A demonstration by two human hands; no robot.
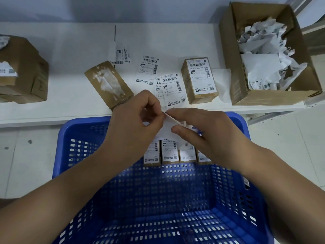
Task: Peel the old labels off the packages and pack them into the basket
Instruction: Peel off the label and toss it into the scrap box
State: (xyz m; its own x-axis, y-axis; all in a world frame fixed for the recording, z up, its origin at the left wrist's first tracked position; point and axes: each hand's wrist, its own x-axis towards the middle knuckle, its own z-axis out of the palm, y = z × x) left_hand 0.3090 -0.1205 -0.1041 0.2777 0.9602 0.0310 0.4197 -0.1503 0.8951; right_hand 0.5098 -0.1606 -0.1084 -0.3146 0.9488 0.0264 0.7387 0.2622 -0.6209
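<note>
Both hands meet above the far rim of the blue basket (pixel 82 136). My left hand (pixel 139 117) pinches the corner of a white label sheet (pixel 167 131), and my right hand (pixel 202 129) holds the sheet's other side between thumb and fingers. Several small brown packages with labels (pixel 169 153) stand in a row inside the basket, at its far wall. On the white table (pixel 70 55) lies a brown package with torn label residue (pixel 109 83), and a labelled package (pixel 199 80) sits to the right. Loose labels (pixel 168 85) lie between them.
An open cardboard box (pixel 263 95) full of crumpled label waste stands at the table's right end. A larger brown carton (pixel 22 71) sits at the left. More label strips (pixel 121 55) lie farther back. Grey floor flanks the basket.
</note>
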